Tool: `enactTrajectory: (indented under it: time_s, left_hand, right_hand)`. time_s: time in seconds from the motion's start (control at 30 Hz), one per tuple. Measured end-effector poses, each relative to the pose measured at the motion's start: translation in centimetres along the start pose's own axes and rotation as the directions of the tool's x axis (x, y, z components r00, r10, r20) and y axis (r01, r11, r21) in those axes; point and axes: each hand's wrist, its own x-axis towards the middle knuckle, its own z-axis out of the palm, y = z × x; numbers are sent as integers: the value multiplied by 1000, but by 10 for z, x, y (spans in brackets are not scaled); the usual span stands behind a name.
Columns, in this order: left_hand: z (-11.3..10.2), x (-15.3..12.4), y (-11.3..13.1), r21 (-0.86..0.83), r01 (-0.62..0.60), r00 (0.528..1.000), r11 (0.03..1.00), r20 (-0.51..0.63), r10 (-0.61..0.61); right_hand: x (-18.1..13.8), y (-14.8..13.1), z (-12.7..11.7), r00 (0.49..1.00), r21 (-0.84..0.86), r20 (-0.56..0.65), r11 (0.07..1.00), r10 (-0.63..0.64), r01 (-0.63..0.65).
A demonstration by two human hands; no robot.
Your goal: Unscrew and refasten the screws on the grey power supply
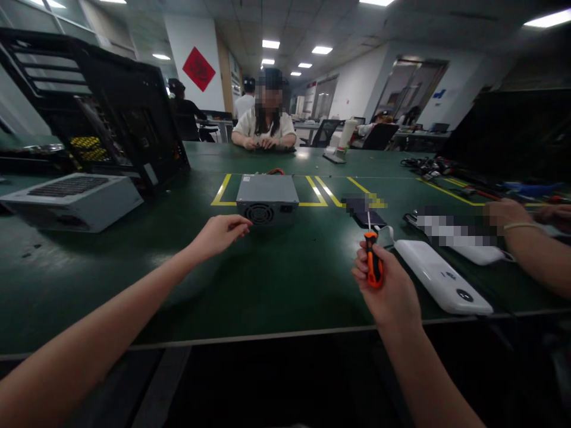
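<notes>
My right hand (390, 285) is wrapped round the orange and black handle of a screwdriver (373, 261), its thin shaft pointing up and away from me. On the green table a grey computer power supply (267, 190) sits inside yellow tape marks, its fan grille and socket facing me. My left hand (220, 233) hovers just before its lower left corner, thumb and fingers pinched together. Whatever the pinch holds, if anything, is too small to make out. Whether the fingertips touch the power supply, I cannot tell.
A black computer case (129, 119) and a second power supply (75, 202) stand at left. On the right lie a white power bank (439, 276), a blurred phone (363, 213) and tangled cables (426, 166). Another person's arm (535, 249) reaches in from the right; someone sits opposite.
</notes>
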Motion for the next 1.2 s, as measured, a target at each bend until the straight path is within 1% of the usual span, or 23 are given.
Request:
enactTrajectory:
  time_s: [0.07,0.13,0.17,0.23,0.3,0.37,0.43,0.6,0.7,0.77,0.83,0.87,0.9,0.93,1.0,1.1,1.2]
  left_hand:
    - [24,2,5,69,-123,990,990,75,118]
    - [56,12,16,115,-256,959,960,158,236]
    - [73,19,23,111,-283,950,953,172,262]
    - [103,34,35,83,-294,947,952,162,278]
    - [125,47,42,88,-280,954,956,139,267]
    - [137,54,42,140,-263,961,955,126,246]
    - [143,55,38,166,-252,966,954,108,236]
    - [148,58,27,131,-204,978,970,75,196]
    - [148,62,26,53,-170,983,984,81,165]
    - [142,60,28,-15,-149,984,989,92,150]
    - [130,50,32,-119,-121,984,985,114,135]
    - [122,43,35,-274,-76,984,959,134,116]
    - [114,34,38,-409,-28,982,912,157,100]
    - [104,24,42,-503,4,985,864,150,83]
    - [87,5,49,-637,68,986,768,160,46]
    - [70,-17,58,-744,140,985,653,172,-16]
    - [62,-26,64,-788,181,981,588,187,-52]
  right_hand:
    - [-1,2,1,1000,45,-25,999,-9,10]
    - [-3,3,4,999,82,-33,996,-31,33]
    - [-6,4,5,998,96,-36,994,-44,47]
    - [-12,4,6,997,116,-41,991,-61,65]
    - [-19,4,3,998,135,-44,989,-56,61]
    - [-24,3,-2,999,151,-37,988,-39,44]
    - [-26,2,-7,999,153,-34,988,-29,34]
    - [-27,3,-13,999,138,-38,990,-26,31]
    - [-29,7,-13,1000,144,-25,990,-11,14]
    - [-31,11,-13,1000,117,-6,993,-21,21]
    - [-34,16,-14,998,29,23,998,-51,50]
    - [-36,19,-15,997,-38,38,997,-69,70]
    - [-39,22,-16,995,-112,52,989,-90,95]
    - [-42,25,-16,992,-188,66,975,-111,122]
    - [-51,29,-16,982,-331,101,925,-160,185]
    - [-64,31,-13,957,-501,167,815,-237,290]
    - [-75,30,-9,923,-609,242,694,-298,384]
